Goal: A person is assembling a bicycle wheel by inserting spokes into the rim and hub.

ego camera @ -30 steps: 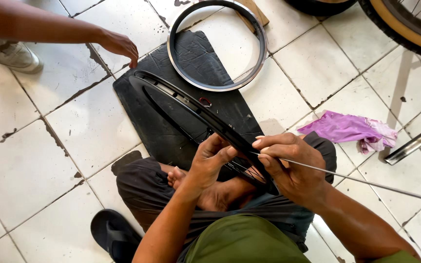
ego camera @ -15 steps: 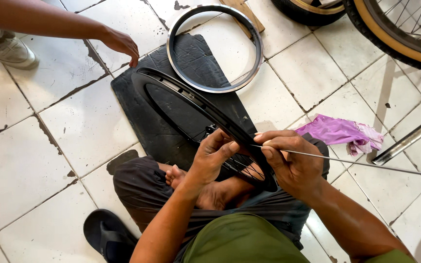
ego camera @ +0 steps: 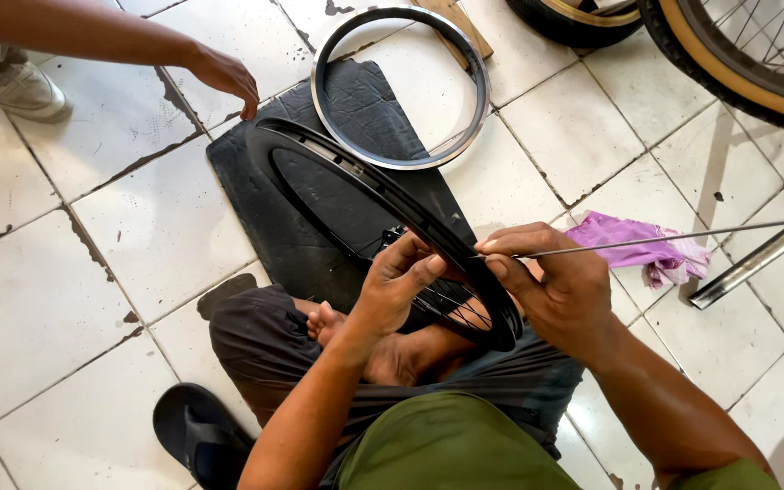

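A black bicycle rim [ego camera: 356, 191] stands tilted on its edge over the person's lap, its near end passing between the two hands and its far end resting on a black rubber mat [ego camera: 256, 195] on the tiled floor [ego camera: 65, 299]. Its long axis runs from lower right, at the hands, up and away to the upper left. The left hand [ego camera: 401, 286] sits just left of the rim's near end, fingers curled and their tips touching the inner side of the rim by the spokes. The right hand [ego camera: 555, 281] is on the other side, thumb and forefinger pinched shut on one end of a thin metal spoke [ego camera: 682, 238]; that spoke lies almost level, pointing right toward the frame edge. Both forearms rise from the bottom of the view, elbows bent, wrists close together over crossed legs and a bare foot [ego camera: 328, 322].

Beyond lies a silver rim [ego camera: 478, 91] flat on the mat, a purple rag [ego camera: 637, 245], a black sandal [ego camera: 197, 431], and another person's hand [ego camera: 224, 77] near the black rim's far end.
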